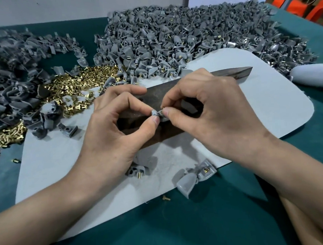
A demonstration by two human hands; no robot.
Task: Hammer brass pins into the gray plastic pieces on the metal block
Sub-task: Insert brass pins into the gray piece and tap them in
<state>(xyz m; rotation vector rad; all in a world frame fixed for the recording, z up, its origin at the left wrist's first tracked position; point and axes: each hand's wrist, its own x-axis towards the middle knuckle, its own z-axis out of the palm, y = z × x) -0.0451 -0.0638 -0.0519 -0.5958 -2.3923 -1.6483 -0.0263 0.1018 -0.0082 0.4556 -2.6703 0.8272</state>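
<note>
Two pinch grips over the metal block: we see the left hand holding a gray plastic piece, the right hand a brass pin.

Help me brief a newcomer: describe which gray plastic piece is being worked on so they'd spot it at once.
On the pale mat, a dark metal block lies slantwise. Over its middle, the left hand and right hand pinch one gray piece between fingertips. Alone among hundreds, it is held, not lying loose.

One small gray plastic piece sits over the dark metal block, a brass pin at its top. Loose pins heap at ten o'clock and gray pieces at twelve.
</note>
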